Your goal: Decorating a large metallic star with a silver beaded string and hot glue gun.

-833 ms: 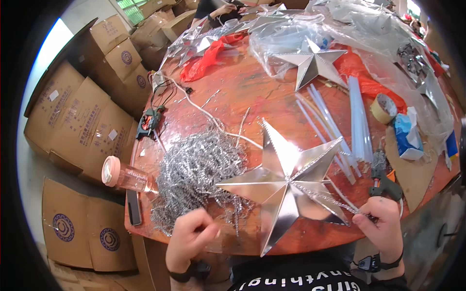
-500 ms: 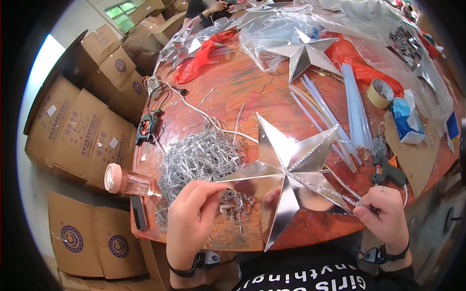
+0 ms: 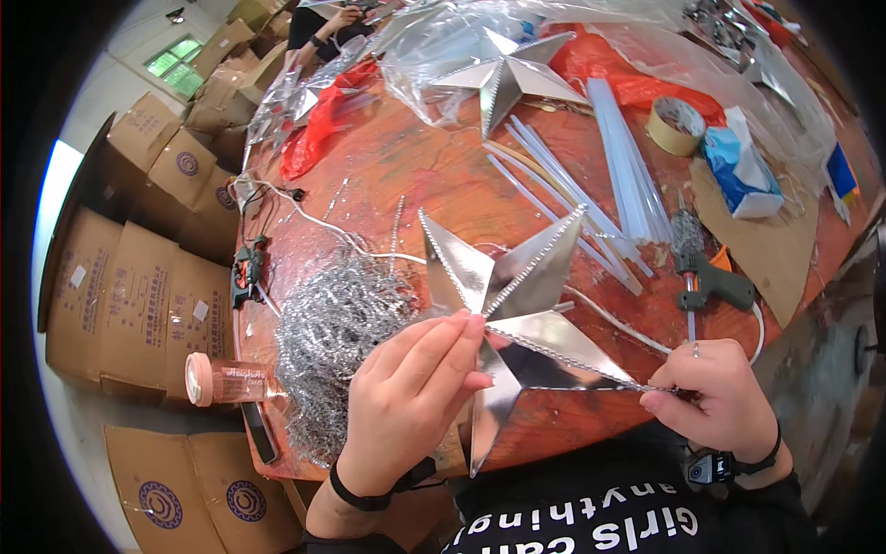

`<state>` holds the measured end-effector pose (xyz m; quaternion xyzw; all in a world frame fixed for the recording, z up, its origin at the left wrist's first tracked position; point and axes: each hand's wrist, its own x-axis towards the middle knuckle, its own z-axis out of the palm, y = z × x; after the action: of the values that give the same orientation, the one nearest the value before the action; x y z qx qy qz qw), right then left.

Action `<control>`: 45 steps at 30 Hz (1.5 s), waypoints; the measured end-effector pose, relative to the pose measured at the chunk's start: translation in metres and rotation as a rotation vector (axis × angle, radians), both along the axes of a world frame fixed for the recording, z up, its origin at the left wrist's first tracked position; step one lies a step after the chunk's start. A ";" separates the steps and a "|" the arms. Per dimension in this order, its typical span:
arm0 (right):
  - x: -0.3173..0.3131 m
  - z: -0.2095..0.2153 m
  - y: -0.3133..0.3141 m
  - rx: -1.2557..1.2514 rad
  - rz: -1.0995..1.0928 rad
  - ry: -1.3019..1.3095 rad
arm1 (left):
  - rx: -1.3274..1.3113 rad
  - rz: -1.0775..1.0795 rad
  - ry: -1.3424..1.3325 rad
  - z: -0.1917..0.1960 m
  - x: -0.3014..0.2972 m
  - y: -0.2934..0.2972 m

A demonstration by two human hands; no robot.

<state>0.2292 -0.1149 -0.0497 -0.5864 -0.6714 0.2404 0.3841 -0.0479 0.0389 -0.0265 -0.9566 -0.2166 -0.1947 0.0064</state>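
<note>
A large silver star [image 3: 517,314] with beaded trim along its ridges is lifted over the near edge of the red-brown table [image 3: 434,175]. My left hand [image 3: 411,392] pinches the star near its centre, fingertips on a ridge. My right hand [image 3: 715,397] grips the tip of the star's right point, where a thin strand of silver trim runs. A heap of silver bead chain [image 3: 332,337] lies on the table just left of my left hand.
A glue gun [image 3: 701,272], clear glue sticks [image 3: 618,175], a tape roll [image 3: 676,126], a blue tissue pack [image 3: 743,171], a second silver star [image 3: 503,78], plastic sheets and red bags lie beyond. A pink-capped bottle [image 3: 226,380] sits left. Cardboard boxes [image 3: 120,295] line the floor. Another person's arm [image 3: 318,32] is at the far end.
The star has been raised and tilted toward me. My left hand moved from the bead heap onto the star's centre; my right hand stays at the right point.
</note>
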 end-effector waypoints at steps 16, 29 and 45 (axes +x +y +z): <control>0.004 -0.026 -0.013 -0.123 -0.002 0.114 | 0.088 -0.019 0.088 -0.002 0.004 -0.001; 0.013 -0.026 -0.012 -0.291 0.037 0.400 | 0.090 -0.008 0.091 -0.002 0.006 -0.002; 0.012 -0.029 -0.005 -0.362 0.093 0.264 | -0.015 0.022 -0.029 -0.009 0.005 -0.001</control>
<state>0.2409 -0.1198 -0.0792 -0.5778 -0.5875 0.4490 0.3456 -0.0433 0.0382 -0.0360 -0.9513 -0.2287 -0.2067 -0.0017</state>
